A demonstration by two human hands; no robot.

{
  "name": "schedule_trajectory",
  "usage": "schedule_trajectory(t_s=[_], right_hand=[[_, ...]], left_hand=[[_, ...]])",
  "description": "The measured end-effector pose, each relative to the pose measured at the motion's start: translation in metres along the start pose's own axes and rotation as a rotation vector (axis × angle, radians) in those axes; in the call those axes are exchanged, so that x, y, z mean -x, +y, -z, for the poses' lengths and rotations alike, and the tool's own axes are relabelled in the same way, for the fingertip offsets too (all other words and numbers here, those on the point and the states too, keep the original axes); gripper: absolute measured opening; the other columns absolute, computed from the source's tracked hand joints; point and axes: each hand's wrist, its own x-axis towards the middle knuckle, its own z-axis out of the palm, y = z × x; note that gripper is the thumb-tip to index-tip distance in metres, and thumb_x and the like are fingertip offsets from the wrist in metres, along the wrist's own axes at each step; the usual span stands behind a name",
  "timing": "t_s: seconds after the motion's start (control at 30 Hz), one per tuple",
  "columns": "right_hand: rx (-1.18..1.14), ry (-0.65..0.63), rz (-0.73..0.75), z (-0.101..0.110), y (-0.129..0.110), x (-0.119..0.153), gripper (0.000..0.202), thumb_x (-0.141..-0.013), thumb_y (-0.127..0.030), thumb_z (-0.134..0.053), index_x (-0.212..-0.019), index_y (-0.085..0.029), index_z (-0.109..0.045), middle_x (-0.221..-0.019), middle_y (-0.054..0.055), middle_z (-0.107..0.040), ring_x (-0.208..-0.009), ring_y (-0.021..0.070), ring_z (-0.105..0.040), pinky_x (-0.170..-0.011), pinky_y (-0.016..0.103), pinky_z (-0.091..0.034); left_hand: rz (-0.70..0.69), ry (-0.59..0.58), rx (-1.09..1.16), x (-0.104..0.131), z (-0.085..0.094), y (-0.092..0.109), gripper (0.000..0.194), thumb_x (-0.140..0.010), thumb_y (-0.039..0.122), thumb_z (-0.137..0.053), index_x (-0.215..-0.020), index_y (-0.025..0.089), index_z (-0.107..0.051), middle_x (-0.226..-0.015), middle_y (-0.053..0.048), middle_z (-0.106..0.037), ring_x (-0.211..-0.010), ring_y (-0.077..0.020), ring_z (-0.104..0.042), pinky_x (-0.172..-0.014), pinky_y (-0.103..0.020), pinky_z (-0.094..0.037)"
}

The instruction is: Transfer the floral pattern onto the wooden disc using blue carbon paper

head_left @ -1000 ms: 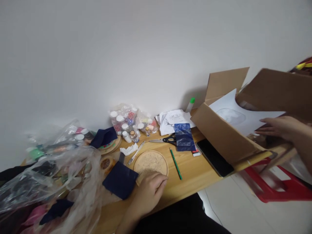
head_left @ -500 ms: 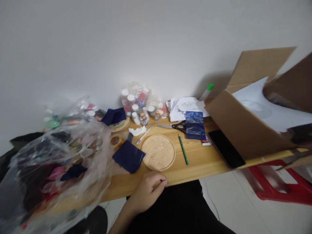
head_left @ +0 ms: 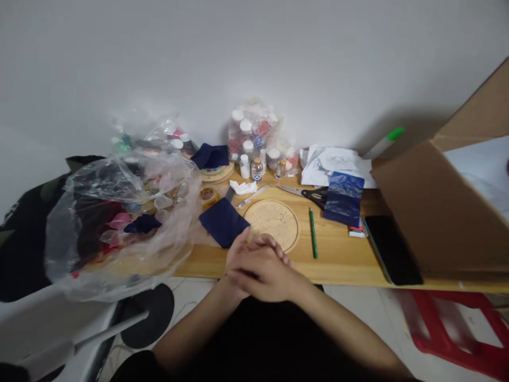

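At the table's front edge my two hands are clasped together. My right hand (head_left: 265, 273) lies over my left hand (head_left: 235, 253), and no object shows between them. Part of the left fingers is hidden under the right. Just beyond them is a round wooden board (head_left: 284, 223) with a line drawing on it, its near edge partly covered by the fingers. A dark blue square sheet (head_left: 223, 222) lies close by on the left. To the right of the board is a green pencil (head_left: 313, 233).
Scissors (head_left: 314, 196), a blue sheet (head_left: 345, 199) and a phone (head_left: 392, 249) lie right of centre, beside a cardboard box (head_left: 441, 223). Papers (head_left: 330, 164) and small bottles (head_left: 256, 170) stand behind. A clear plastic bag (head_left: 131, 228) bulges at left; a red stool (head_left: 441, 329) is below.
My right hand has come from inside the box at the right and now rests over my left hand. The view has turned toward the right.
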Motion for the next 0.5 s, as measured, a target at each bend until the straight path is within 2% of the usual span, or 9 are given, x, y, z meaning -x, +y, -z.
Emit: schedule_trajectory(t_s=[0.07, 0.1, 0.17, 0.2, 0.23, 0.27, 0.33, 0.4, 0.5], right_hand=[[0.034, 0.051, -0.073, 0.016, 0.022, 0.001, 0.026, -0.091, -0.024, -0.041, -0.083, -0.017, -0.064, -0.080, 0.002, -0.071, -0.075, 0.0116, -0.063, -0.073, 0.025, -0.049], [0.087, 0.114, -0.156, 0.028, 0.034, 0.004, 0.024, -0.090, -0.024, -0.042, -0.084, -0.017, -0.065, -0.083, 0.003, -0.071, -0.076, 0.0120, -0.063, -0.071, 0.025, -0.049], [0.326, 0.352, -0.494, 0.057, 0.061, 0.012, 0.023, -0.088, -0.027, -0.045, -0.084, -0.018, -0.065, -0.083, 0.006, -0.071, -0.074, 0.0153, -0.064, -0.068, 0.028, -0.048], [0.414, 0.425, -0.663, 0.071, 0.075, 0.016, 0.025, -0.088, -0.028, -0.044, -0.088, -0.017, -0.066, -0.083, 0.007, -0.071, -0.073, 0.0167, -0.064, -0.066, 0.029, -0.048], [0.489, 0.381, -0.789, 0.083, 0.086, 0.018, 0.025, -0.085, -0.029, -0.047, -0.092, -0.018, -0.067, -0.084, 0.007, -0.071, -0.071, 0.0181, -0.064, -0.064, 0.030, -0.047], [0.532, 0.279, -0.869, 0.093, 0.096, 0.019, 0.025, -0.082, -0.030, -0.050, -0.092, -0.017, -0.068, -0.083, 0.008, -0.072, -0.068, 0.0193, -0.064, -0.061, 0.030, -0.046], [0.573, 0.105, -0.943, 0.105, 0.109, 0.017, 0.024, -0.079, -0.029, -0.050, -0.087, -0.017, -0.069, -0.081, 0.008, -0.071, -0.067, 0.0203, -0.064, -0.061, 0.031, -0.046], [0.587, -0.015, -0.957, 0.106, 0.112, 0.011, 0.023, -0.079, -0.029, -0.049, -0.083, -0.018, -0.069, -0.082, 0.008, -0.071, -0.071, 0.0207, -0.065, -0.063, 0.031, -0.046], [0.584, -0.092, -0.958, 0.096, 0.105, 0.002, 0.025, -0.083, -0.029, -0.046, -0.086, -0.019, -0.069, -0.084, 0.007, -0.070, -0.075, 0.0198, -0.065, -0.065, 0.030, -0.047]], left_hand=[[0.006, 0.035, -0.009, -0.008, 0.008, 0.014, 0.047, -0.086, 0.058, -0.035, -0.092, 0.017, -0.057, -0.090, -0.008, -0.065, -0.086, -0.0228, -0.064, -0.083, -0.043, -0.049], [-0.005, 0.064, -0.052, -0.010, 0.015, 0.023, 0.040, -0.086, 0.052, -0.042, -0.097, 0.017, -0.057, -0.096, -0.009, -0.065, -0.090, -0.0230, -0.064, -0.085, -0.043, -0.048], [-0.104, 0.167, -0.298, -0.012, 0.033, 0.041, 0.030, -0.084, 0.041, -0.054, -0.103, 0.018, -0.058, -0.107, -0.010, -0.064, -0.101, -0.0238, -0.061, -0.093, -0.044, -0.045], [-0.185, 0.215, -0.526, -0.013, 0.042, 0.049, 0.031, -0.082, 0.038, -0.058, -0.106, 0.019, -0.058, -0.113, -0.010, -0.063, -0.109, -0.0247, -0.058, -0.098, -0.045, -0.041], [-0.264, 0.235, -0.803, -0.015, 0.050, 0.055, 0.036, -0.080, 0.037, -0.062, -0.111, 0.020, -0.058, -0.120, -0.010, -0.060, -0.117, -0.0262, -0.053, -0.103, -0.048, -0.037], [-0.329, 0.216, -1.087, -0.017, 0.058, 0.060, 0.046, -0.077, 0.039, -0.066, -0.118, 0.020, -0.056, -0.128, -0.012, -0.056, -0.124, -0.0286, -0.047, -0.107, -0.050, -0.032], [-0.375, 0.080, -1.506, -0.022, 0.071, 0.062, 0.080, -0.066, 0.049, -0.076, -0.132, 0.017, -0.045, -0.144, -0.018, -0.041, -0.136, -0.0335, -0.033, -0.111, -0.054, -0.024], [-0.356, -0.050, -1.707, -0.029, 0.079, 0.057, 0.110, -0.053, 0.059, -0.080, -0.141, 0.013, -0.032, -0.151, -0.022, -0.027, -0.141, -0.0360, -0.023, -0.113, -0.054, -0.022], [-0.329, -0.091, -1.828, -0.035, 0.085, 0.049, 0.120, -0.050, 0.064, -0.078, -0.144, 0.011, -0.025, -0.152, -0.024, -0.023, -0.142, -0.0361, -0.019, -0.114, -0.053, -0.022]])
